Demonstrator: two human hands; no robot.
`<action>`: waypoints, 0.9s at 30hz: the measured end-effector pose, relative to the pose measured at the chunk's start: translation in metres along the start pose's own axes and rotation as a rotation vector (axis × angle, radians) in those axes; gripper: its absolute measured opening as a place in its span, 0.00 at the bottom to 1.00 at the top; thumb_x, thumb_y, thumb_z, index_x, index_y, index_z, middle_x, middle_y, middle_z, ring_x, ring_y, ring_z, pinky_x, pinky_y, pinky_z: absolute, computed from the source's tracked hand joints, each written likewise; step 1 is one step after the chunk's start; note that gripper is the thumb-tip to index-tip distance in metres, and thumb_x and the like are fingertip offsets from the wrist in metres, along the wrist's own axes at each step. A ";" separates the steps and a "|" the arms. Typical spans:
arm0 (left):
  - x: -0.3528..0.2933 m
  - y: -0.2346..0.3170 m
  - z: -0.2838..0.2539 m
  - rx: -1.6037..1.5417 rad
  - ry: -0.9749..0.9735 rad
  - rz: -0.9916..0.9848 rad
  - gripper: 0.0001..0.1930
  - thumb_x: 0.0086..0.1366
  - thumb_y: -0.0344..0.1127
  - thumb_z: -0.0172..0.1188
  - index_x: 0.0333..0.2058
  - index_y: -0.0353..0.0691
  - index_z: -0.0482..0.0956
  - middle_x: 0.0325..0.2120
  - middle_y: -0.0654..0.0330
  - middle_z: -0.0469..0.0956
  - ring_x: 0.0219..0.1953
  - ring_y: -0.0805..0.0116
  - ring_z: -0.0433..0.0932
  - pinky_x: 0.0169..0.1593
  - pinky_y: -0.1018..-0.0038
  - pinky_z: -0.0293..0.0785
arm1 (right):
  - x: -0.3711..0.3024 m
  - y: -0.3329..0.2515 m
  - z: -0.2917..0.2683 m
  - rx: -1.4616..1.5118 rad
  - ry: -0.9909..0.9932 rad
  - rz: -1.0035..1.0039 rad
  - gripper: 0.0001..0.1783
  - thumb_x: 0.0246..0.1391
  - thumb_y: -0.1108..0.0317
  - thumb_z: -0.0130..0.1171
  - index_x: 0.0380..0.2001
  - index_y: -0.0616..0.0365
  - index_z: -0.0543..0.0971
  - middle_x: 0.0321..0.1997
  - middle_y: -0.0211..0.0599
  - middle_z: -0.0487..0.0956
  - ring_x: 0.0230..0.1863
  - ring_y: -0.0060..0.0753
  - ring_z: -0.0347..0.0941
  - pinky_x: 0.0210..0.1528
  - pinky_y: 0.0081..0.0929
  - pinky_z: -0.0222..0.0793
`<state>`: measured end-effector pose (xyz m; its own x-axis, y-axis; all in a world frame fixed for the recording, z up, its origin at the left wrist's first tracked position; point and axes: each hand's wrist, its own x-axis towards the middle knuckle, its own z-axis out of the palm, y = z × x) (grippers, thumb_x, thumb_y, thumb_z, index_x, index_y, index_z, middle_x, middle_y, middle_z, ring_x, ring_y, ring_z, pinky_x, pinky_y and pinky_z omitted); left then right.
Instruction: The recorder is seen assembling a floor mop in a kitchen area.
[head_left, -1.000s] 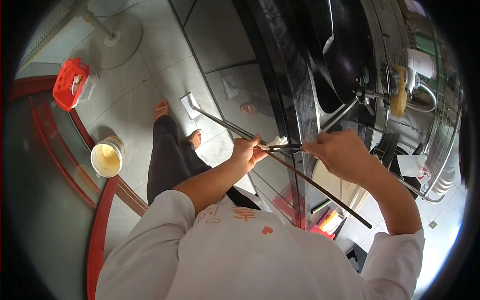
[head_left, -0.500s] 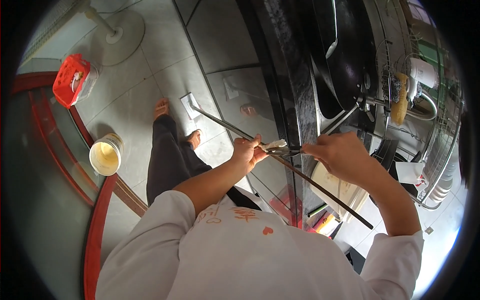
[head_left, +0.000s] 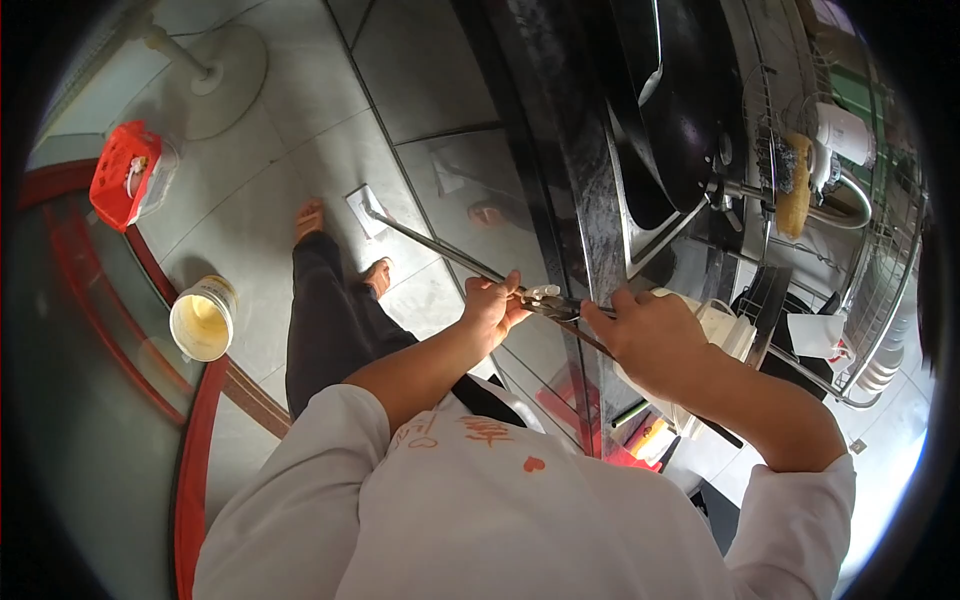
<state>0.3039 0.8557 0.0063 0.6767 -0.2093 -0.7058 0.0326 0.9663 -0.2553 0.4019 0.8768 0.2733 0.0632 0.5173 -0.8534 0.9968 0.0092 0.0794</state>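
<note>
A long thin pole [head_left: 440, 247] slants across in front of me, its flat white rectangular end [head_left: 366, 210] on the floor near my feet. My left hand [head_left: 490, 308] is closed around the pole's middle, fingers pinching near a small crumpled white piece [head_left: 543, 291]. In my right hand [head_left: 655, 342] are dark metal pliers [head_left: 562, 308], their jaws at the white piece beside the left fingertips. The exact contact between jaws and white piece is too small to tell. Past my right hand, the pole's dark far end shows again at the lower right.
On the right, a dark wok [head_left: 690, 120] sits by the black counter edge [head_left: 580, 170], with a tap and wire dish rack [head_left: 880, 330] beyond. On the floor at left stand a white bucket [head_left: 203, 318], a red basket [head_left: 125, 175] and a round fan base [head_left: 215, 85].
My right hand and the pliers have shifted slightly left and down, closer to my left hand. The pliers' jaws now show more plainly below the white piece. The left hand keeps its hold.
</note>
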 end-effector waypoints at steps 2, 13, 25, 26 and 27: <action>0.000 -0.002 0.000 0.013 0.047 -0.004 0.24 0.60 0.30 0.58 0.42 0.35 0.48 0.31 0.51 0.69 0.30 0.60 0.78 0.37 0.60 0.82 | 0.003 -0.005 -0.001 0.008 -0.017 0.007 0.21 0.43 0.69 0.58 0.44 0.62 0.74 0.29 0.40 0.75 0.27 0.37 0.76 0.25 0.28 0.72; 0.000 0.007 0.010 0.040 0.101 -0.016 0.08 0.65 0.32 0.53 0.31 0.32 0.68 0.29 0.51 0.76 0.32 0.60 0.80 0.37 0.64 0.81 | -0.016 0.005 -0.040 0.025 0.095 0.020 0.23 0.41 0.70 0.59 0.46 0.59 0.74 0.29 0.38 0.75 0.28 0.35 0.76 0.25 0.28 0.71; -0.008 0.002 0.004 0.023 0.077 -0.024 0.11 0.65 0.34 0.53 0.31 0.32 0.65 0.29 0.50 0.74 0.34 0.58 0.80 0.37 0.58 0.82 | -0.004 0.020 -0.019 0.161 -0.059 0.048 0.20 0.43 0.75 0.55 0.43 0.51 0.76 0.29 0.37 0.76 0.27 0.38 0.77 0.28 0.34 0.72; -0.005 0.000 -0.002 0.022 0.078 -0.024 0.11 0.65 0.34 0.53 0.31 0.32 0.65 0.29 0.50 0.74 0.34 0.58 0.80 0.37 0.58 0.82 | -0.005 0.019 -0.019 0.154 -0.066 0.042 0.20 0.43 0.75 0.55 0.44 0.51 0.76 0.29 0.37 0.76 0.27 0.39 0.77 0.28 0.34 0.72; -0.002 -0.003 -0.008 0.013 0.040 -0.040 0.15 0.64 0.32 0.54 0.37 0.36 0.55 0.33 0.49 0.70 0.35 0.56 0.79 0.38 0.56 0.82 | -0.005 0.018 -0.019 0.147 -0.072 0.037 0.20 0.43 0.75 0.55 0.44 0.51 0.76 0.29 0.38 0.76 0.27 0.39 0.77 0.29 0.34 0.72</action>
<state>0.2962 0.8524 0.0029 0.6449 -0.2533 -0.7211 0.0688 0.9589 -0.2752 0.4184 0.8903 0.2888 0.0981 0.4521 -0.8865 0.9898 -0.1367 0.0398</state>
